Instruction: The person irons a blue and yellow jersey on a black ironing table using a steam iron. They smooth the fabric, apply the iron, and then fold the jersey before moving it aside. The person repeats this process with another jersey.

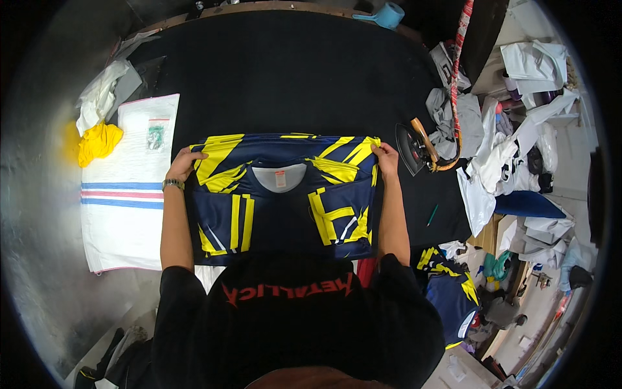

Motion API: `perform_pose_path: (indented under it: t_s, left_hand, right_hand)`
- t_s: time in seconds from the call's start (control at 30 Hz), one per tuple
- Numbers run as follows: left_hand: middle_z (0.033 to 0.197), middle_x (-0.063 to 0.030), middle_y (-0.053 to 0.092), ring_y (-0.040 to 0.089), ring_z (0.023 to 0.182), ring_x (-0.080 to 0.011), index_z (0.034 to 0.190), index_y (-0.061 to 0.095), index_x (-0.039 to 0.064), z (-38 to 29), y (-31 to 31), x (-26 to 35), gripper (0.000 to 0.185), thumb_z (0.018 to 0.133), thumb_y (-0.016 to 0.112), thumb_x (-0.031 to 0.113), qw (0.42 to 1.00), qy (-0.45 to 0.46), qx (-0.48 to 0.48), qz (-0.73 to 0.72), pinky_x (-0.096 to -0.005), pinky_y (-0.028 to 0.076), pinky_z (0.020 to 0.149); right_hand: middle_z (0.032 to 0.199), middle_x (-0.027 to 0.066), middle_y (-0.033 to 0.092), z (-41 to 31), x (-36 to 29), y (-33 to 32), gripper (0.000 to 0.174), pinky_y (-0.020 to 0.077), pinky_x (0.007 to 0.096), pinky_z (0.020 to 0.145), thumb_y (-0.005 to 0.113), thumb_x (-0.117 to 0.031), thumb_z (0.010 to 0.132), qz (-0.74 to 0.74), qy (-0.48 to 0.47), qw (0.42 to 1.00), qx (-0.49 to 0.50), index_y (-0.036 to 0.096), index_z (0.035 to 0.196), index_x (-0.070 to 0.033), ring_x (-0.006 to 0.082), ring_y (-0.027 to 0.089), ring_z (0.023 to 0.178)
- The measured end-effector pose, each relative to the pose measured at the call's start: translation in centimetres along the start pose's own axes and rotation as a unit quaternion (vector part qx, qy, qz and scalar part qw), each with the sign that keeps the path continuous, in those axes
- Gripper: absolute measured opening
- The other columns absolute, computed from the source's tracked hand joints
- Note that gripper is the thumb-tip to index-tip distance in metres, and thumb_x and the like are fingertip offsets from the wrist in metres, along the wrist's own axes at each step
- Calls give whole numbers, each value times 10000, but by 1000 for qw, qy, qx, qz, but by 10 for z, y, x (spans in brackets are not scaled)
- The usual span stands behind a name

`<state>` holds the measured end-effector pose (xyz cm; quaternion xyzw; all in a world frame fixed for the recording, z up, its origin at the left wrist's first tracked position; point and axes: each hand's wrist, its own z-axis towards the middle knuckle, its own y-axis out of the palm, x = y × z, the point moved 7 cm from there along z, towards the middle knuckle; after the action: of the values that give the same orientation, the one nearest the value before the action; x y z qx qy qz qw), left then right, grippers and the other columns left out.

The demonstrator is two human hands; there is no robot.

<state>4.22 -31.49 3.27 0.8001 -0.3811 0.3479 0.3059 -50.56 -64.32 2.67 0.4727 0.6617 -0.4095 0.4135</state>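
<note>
A navy jersey point(280, 219) with yellow stripes lies in front of me on the black-covered table point(291, 73). Its sleeves are folded inward over the front, and the pale inside of the neck shows a label point(280, 179). My left hand point(182, 164) pinches the cloth at the far left corner. At the far right corner, my right hand point(386, 158) grips the cloth between thumb and fingers. The jersey's near edge runs up to my body, which partly hides it.
A clothes iron point(413, 150) with a wooden handle stands to the right, its wrapped cord point(457, 73) rising upward. Near it lies a green pencil point(432, 215). On the left are a white woven sack point(121, 228) and yellow cloth point(100, 142). A blue dipper point(388, 16) sits at the far edge.
</note>
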Motion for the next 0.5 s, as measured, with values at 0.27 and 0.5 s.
perform_pose_path:
  t_s: [0.27,0.5]
  left_hand:
    - [901,-8,728,666,785,-111,945,692,51,1,-15,14,203,820,823,-40,988,77,117,72,-268,543,760]
    - [690,28,529,462,623,-88,779,601,60,25,-38,1,367,699,955,110,867,185,287,363,-280,408,577]
  right_hand:
    - [782,-60,668,19,1,5,102,387,236,583,762,-101,951,-56,3,998,-43,776,995,-10,37,512,653]
    - [926,129,707,5,-30,26,189,555,416,785,780,-128,857,-398,-242,875,133,780,1021,-33,303,704,854]
